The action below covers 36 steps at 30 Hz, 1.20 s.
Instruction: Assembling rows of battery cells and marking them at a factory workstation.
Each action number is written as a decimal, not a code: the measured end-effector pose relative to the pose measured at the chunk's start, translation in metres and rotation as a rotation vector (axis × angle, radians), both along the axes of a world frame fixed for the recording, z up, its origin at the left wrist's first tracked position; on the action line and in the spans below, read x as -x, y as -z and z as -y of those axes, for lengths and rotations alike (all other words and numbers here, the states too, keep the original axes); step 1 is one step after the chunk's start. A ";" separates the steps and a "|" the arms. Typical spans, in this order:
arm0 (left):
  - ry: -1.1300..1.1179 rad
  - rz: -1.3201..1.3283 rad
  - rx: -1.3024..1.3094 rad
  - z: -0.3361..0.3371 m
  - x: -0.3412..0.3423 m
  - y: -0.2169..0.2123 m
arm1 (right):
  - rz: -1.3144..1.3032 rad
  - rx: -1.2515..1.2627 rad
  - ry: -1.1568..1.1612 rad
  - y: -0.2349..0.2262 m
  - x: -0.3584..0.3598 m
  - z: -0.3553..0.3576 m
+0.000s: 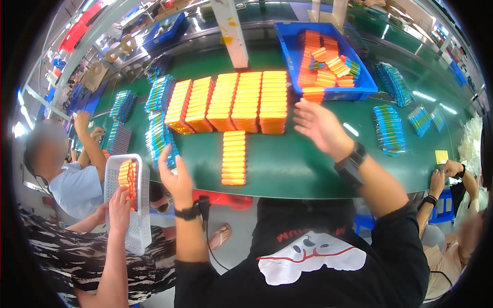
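Observation:
My left hand (177, 180) is raised with its fingers spread and nothing in it, close to a stack of blue-and-green wrapped packs (158, 141). My right hand (321, 126), also open and holding nothing, hovers over the table just below an orange pack (313, 95) at the blue bin's near corner. Whether its fingertips touch that pack I cannot tell. Between my hands stand several tall stacks of shiny orange wrapped packs (226, 102), side by side. One single row of orange rolls (234, 158) lies nearer to me on the green table (308, 172).
A blue bin (328, 94) with jumbled orange packs stands at the far right. More blue packs (387, 130) lie right. A white post (228, 33) rises behind the stacks. At left, a person's hands hold a white basket (145, 205) with orange packs. Other people work at both sides.

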State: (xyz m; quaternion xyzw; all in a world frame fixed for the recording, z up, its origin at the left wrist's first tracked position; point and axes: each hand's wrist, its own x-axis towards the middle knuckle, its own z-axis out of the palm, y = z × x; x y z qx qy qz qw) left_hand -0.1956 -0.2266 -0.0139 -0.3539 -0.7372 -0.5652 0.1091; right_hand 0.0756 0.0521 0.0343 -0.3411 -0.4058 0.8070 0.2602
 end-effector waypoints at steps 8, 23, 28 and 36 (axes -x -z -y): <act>0.681 0.659 0.049 -0.061 -0.151 -0.028 | -0.021 0.043 -0.087 0.021 0.042 -0.010; 0.515 0.937 0.104 -0.131 -0.171 0.001 | -0.064 0.005 -0.311 0.001 0.016 -0.019; 0.750 1.115 0.214 -0.089 -0.202 -0.008 | -0.037 -0.092 -0.451 0.019 -0.031 -0.017; 0.470 1.323 0.004 -0.046 -0.222 -0.011 | 0.191 -0.135 -0.630 -0.005 -0.070 0.009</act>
